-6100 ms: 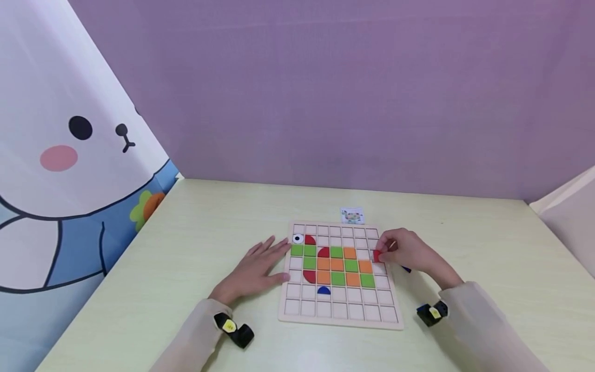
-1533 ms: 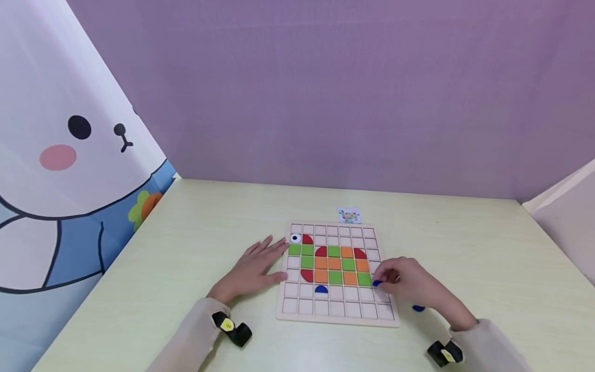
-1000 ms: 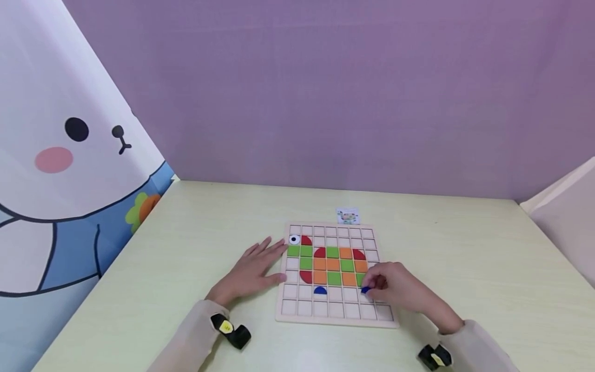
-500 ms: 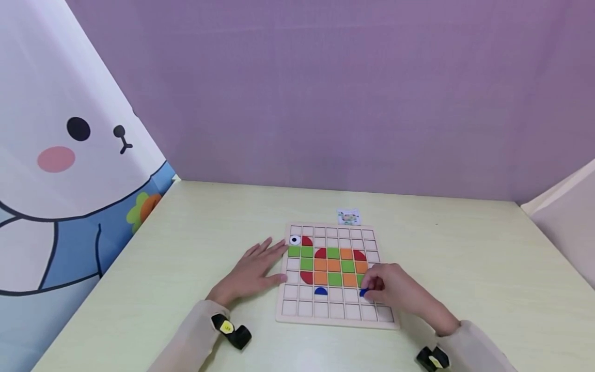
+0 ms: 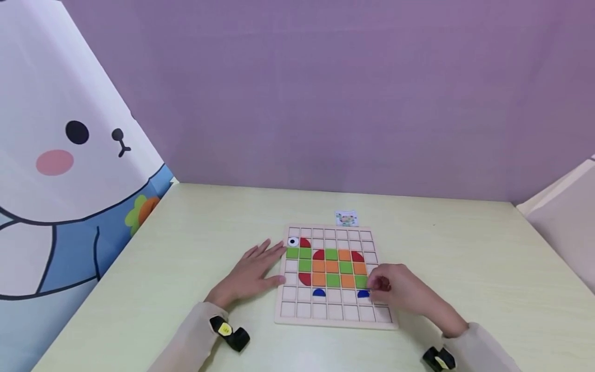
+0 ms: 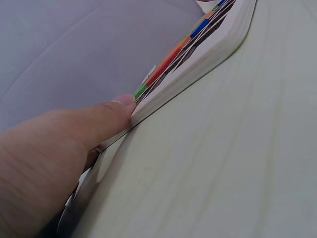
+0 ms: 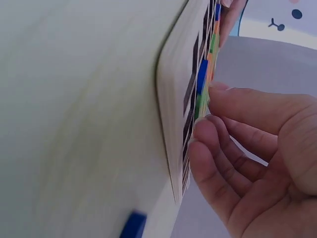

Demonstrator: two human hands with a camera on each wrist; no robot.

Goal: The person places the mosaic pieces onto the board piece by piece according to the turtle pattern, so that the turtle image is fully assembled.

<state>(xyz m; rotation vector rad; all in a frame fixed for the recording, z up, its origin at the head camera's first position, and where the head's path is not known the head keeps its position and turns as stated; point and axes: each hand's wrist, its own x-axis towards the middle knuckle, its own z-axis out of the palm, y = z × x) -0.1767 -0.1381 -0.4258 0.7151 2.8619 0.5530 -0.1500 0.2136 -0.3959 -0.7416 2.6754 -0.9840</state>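
Observation:
A pale wooden grid board (image 5: 334, 325) lies on the table, bearing green and orange square tiles, red quarter-round tiles and a white eye tile (image 5: 293, 242). Two blue half-round tiles sit in a lower row: one at left (image 5: 318, 292), the other blue half-round tile (image 5: 363, 294) by my right hand (image 5: 402, 289). Its fingers are loosely bent beside that tile, thumb and fingertips apart with nothing between them in the right wrist view. My left hand (image 5: 248, 276) rests with spread fingers at the board's left edge, its thumb (image 6: 124, 101) touching the rim.
A small printed card (image 5: 346, 218) lies just behind the board. Another blue piece (image 7: 133, 225) is on the table to the board's right, seen in the right wrist view. A purple cloth (image 5: 325, 103) hangs behind the table.
A red quarter-round tile went into the upper right of the pattern. My right hand then brought a blue half-round tile to the lower row and let go. My left hand stayed put.

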